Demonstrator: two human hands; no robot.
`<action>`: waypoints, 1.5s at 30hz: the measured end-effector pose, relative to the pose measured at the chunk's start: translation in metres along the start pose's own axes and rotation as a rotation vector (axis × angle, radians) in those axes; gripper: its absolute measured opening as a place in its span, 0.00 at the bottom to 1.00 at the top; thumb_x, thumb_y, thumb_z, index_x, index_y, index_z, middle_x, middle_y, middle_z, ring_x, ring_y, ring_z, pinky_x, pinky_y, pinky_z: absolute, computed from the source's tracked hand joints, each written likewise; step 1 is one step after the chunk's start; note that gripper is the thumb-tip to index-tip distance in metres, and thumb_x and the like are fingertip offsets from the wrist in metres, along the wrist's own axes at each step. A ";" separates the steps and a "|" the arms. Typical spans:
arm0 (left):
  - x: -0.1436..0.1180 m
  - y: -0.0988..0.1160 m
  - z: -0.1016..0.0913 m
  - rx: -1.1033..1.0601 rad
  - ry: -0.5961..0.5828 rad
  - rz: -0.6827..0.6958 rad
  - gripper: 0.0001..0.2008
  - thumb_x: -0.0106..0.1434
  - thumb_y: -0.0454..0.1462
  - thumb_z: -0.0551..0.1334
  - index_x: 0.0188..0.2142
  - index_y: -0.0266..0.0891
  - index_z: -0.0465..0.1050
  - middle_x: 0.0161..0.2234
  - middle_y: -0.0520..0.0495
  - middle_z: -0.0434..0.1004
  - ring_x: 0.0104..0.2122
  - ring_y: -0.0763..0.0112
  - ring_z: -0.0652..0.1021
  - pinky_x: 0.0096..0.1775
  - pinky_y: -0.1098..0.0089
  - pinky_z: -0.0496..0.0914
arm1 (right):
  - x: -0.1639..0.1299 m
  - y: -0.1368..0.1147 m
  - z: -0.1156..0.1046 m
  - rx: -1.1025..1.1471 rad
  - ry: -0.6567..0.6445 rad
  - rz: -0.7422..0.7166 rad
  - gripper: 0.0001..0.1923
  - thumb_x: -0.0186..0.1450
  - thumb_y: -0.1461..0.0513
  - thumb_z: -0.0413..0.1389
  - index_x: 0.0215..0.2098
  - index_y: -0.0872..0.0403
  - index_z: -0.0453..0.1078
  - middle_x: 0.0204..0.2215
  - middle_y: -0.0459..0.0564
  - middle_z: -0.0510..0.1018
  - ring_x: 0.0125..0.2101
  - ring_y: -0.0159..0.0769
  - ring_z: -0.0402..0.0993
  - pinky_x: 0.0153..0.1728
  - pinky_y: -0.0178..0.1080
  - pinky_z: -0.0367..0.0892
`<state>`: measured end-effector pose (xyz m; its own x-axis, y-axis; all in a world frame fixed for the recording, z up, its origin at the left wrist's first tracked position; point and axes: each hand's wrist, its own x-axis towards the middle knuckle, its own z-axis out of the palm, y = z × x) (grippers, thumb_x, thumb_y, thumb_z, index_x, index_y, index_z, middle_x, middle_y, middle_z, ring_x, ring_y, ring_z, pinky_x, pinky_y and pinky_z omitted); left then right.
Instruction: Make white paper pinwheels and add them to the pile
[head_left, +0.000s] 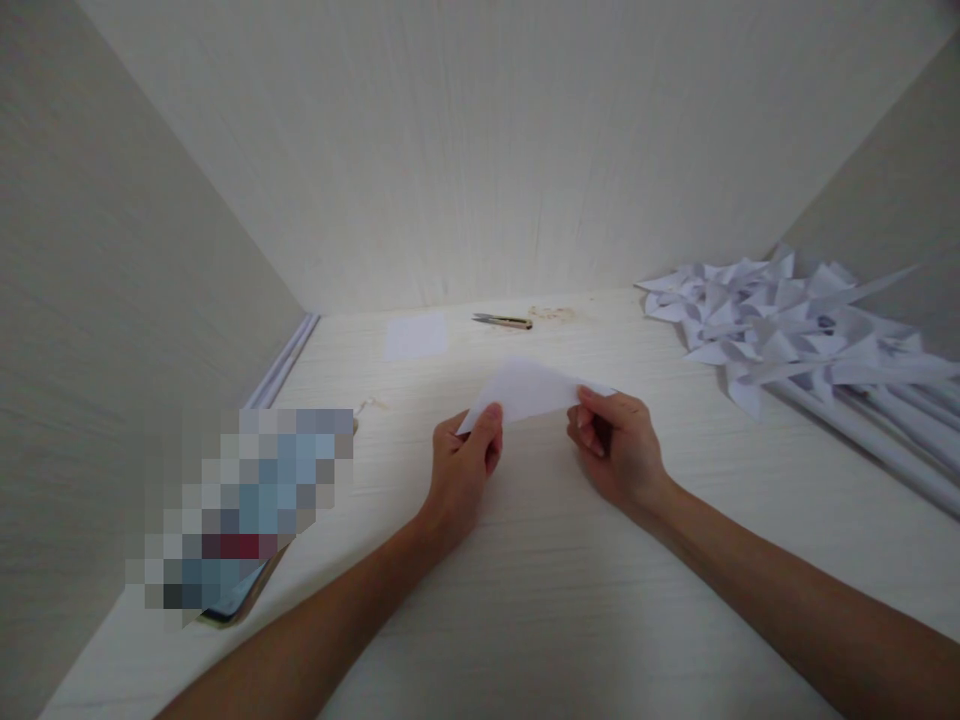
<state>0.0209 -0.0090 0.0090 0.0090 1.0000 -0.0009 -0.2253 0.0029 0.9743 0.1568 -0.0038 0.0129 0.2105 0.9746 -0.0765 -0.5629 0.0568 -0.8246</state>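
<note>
A small sheet of white paper (525,388) is held up between my two hands, above the middle of the table. My left hand (466,465) pinches its lower left corner, thumb on top. At the right corner, my right hand (616,440) grips the paper between thumb and forefinger, its other fingers curled in. Beyond the paper lies a pair of thread snips (504,321), blades pointing left. Another flat white paper piece (415,337) rests to the left of the snips.
Paper pinwheels (780,320) with rolled paper sticks (862,440) are heaped at the right. Several rolled sticks (283,360) lie along the left wall. A blurred-out phone-like object (255,590) is at the left. Brownish scraps (553,314) sit near the back wall.
</note>
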 end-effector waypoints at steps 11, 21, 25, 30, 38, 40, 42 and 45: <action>0.018 0.015 -0.029 -0.116 -0.140 -0.075 0.19 0.49 0.40 0.60 0.09 0.37 0.57 0.05 0.58 0.50 0.08 0.85 0.52 0.15 0.74 0.42 | 0.010 -0.011 -0.013 -0.194 -0.145 0.079 0.13 0.49 0.53 0.57 0.19 0.56 0.67 0.16 0.44 0.67 0.15 0.24 0.59 0.11 0.29 0.50; 0.021 0.014 -0.030 0.009 -0.154 -0.066 0.19 0.48 0.39 0.60 0.07 0.37 0.57 0.05 0.58 0.50 0.08 0.85 0.52 0.15 0.74 0.42 | 0.000 -0.010 -0.012 -0.329 -0.343 0.232 0.20 0.41 0.56 0.64 0.10 0.56 0.57 0.08 0.37 0.57 0.10 0.18 0.46 0.10 0.29 0.38; 0.032 0.021 -0.037 -0.197 0.113 0.008 0.15 0.49 0.35 0.56 0.09 0.38 0.56 0.06 0.58 0.51 0.09 0.84 0.53 0.14 0.75 0.45 | 0.002 -0.009 -0.013 -0.282 -0.258 0.196 0.19 0.41 0.56 0.64 0.11 0.57 0.60 0.08 0.38 0.59 0.09 0.18 0.49 0.10 0.28 0.40; 0.018 0.015 -0.023 -0.119 -0.026 -0.045 0.14 0.54 0.43 0.54 0.20 0.36 0.65 0.13 0.54 0.63 0.12 0.81 0.61 0.15 0.77 0.51 | -0.001 0.000 -0.011 -0.312 -0.263 0.141 0.15 0.48 0.56 0.62 0.16 0.57 0.65 0.09 0.39 0.64 0.09 0.20 0.55 0.09 0.27 0.46; 0.008 0.004 -0.015 0.060 -0.137 -0.060 0.13 0.53 0.42 0.59 0.20 0.37 0.61 0.11 0.59 0.57 0.11 0.85 0.56 0.15 0.79 0.48 | -0.009 0.003 -0.005 -0.252 -0.382 0.126 0.15 0.53 0.54 0.58 0.18 0.57 0.67 0.09 0.43 0.69 0.09 0.24 0.62 0.09 0.27 0.54; 0.010 0.005 -0.016 0.019 -0.121 -0.084 0.12 0.53 0.42 0.59 0.21 0.36 0.62 0.11 0.58 0.58 0.12 0.85 0.57 0.15 0.80 0.47 | -0.009 0.000 -0.004 -0.194 -0.343 0.114 0.15 0.52 0.53 0.58 0.20 0.58 0.68 0.13 0.44 0.71 0.09 0.24 0.63 0.09 0.27 0.55; 0.010 0.006 -0.017 -0.001 -0.116 -0.104 0.12 0.53 0.41 0.59 0.21 0.36 0.62 0.12 0.58 0.58 0.12 0.85 0.57 0.15 0.80 0.47 | -0.009 -0.001 -0.004 -0.190 -0.317 0.085 0.13 0.51 0.55 0.59 0.20 0.58 0.69 0.15 0.45 0.72 0.10 0.23 0.63 0.09 0.27 0.55; 0.009 0.005 -0.016 0.038 -0.154 -0.119 0.12 0.53 0.42 0.59 0.21 0.36 0.62 0.11 0.58 0.58 0.11 0.84 0.57 0.15 0.79 0.47 | -0.010 0.002 -0.005 -0.257 -0.365 0.061 0.11 0.52 0.57 0.59 0.20 0.57 0.68 0.10 0.42 0.69 0.10 0.23 0.62 0.10 0.26 0.56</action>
<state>0.0047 0.0005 0.0100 0.1834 0.9793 -0.0850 -0.1768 0.1179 0.9772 0.1578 -0.0145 0.0088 -0.1387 0.9897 0.0355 -0.3389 -0.0137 -0.9407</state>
